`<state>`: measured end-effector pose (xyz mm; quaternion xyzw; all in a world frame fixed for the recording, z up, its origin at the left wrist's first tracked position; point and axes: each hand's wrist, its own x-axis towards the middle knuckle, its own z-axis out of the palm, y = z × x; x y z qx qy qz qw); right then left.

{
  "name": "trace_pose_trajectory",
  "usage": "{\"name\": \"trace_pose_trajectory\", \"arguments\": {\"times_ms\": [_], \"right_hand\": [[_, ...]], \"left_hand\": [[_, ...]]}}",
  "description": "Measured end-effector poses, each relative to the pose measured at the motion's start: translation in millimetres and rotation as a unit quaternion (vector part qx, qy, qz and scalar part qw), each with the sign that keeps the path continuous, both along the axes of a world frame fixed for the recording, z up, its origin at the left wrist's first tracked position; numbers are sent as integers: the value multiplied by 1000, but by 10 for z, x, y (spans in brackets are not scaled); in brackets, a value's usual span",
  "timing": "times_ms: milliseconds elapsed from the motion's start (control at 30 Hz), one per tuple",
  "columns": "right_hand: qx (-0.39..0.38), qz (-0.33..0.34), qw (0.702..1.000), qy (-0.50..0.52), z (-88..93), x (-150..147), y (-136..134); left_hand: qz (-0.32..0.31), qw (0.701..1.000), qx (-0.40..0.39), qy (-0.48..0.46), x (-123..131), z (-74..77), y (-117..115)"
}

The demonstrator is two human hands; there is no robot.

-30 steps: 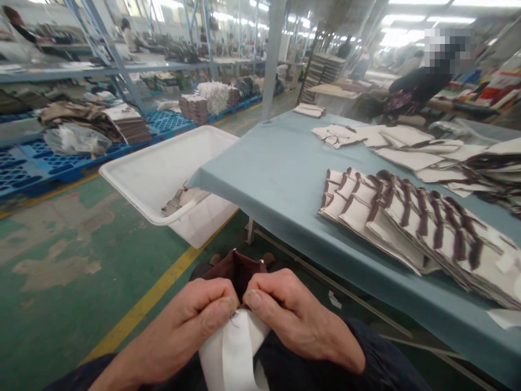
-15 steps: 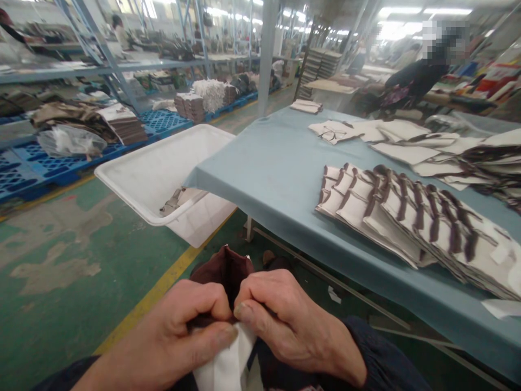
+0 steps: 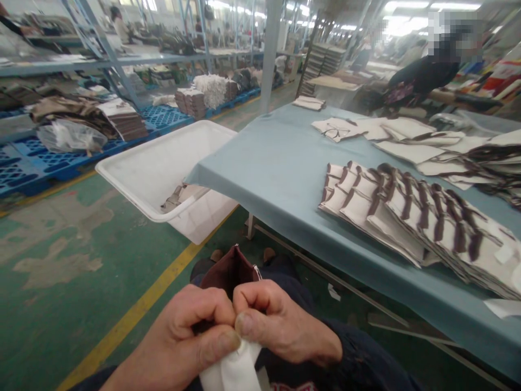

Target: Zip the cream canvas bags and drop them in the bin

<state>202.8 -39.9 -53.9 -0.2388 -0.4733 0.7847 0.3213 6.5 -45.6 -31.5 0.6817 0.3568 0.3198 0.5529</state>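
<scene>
Low in front of my body, a maroon-and-white fabric piece [image 3: 222, 274] is pinched between both hands. Its maroon part opens out like a pouch beyond my fingers, with a small light tip at its right corner. White cloth hangs down below my thumbs. My left hand [image 3: 183, 331] is closed on the left side, thumb laid along the white cloth. Right beside it, my right hand [image 3: 280, 320] is closed too, its thumb and curled finger gripping the same edge. The fingertips of both hands nearly touch, and the exact spot they grip is hidden.
A blue-covered table [image 3: 260, 157] stands ahead to the right, bearing a row of overlapping white pieces with brown edges [image 3: 407, 212] and eyeglasses [image 3: 336, 132]. A white plastic bin [image 3: 134, 187] is by its left corner. Blue pallets [image 3: 158, 120] hold stacked goods. A co-worker [image 3: 423, 76] leans at the back right.
Both hands have shifted slightly, the right one turning and drawing in toward the left. The maroon part now shows wider open. The view has moved a little.
</scene>
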Motion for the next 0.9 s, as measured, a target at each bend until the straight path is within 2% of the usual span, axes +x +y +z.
{"name": "trace_pose_trajectory", "arguments": {"times_ms": [100, 167, 233, 300, 400, 500, 600, 700, 800, 900], "right_hand": [[76, -55, 995, -15, -29, 10, -54], [116, -89, 989, -30, -29, 13, -68], [134, -103, 985, -30, -8, 14, -58], [145, -98, 984, -23, 28, 27, -26], [180, -93, 977, -59, 69, 99, 51], [252, -118, 949, -148, 49, 242, 141], [337, -148, 902, -224, -9, 408, 201], [414, -171, 859, -248, -29, 528, 212], [452, -189, 839, -235, 46, 593, 201], [460, -207, 836, -217, 200, 643, 191]], "left_hand": [[42, 995, -66, -62, 59, -79, -52], [74, 982, -130, -119, 89, -149, -95], [95, 964, -190, -158, 101, -203, -134], [92, 956, -213, -181, 99, -222, -153], [26, 959, -165, -229, 90, -192, -117], [-39, 963, -84, -253, 65, -125, -29], [-29, 971, -39, -234, 2, -48, 68], [-24, 980, -7, -197, -114, 19, 204], [-74, 986, 29, -146, -258, 70, 425], [-103, 988, 44, -103, -344, 144, 668]]}}
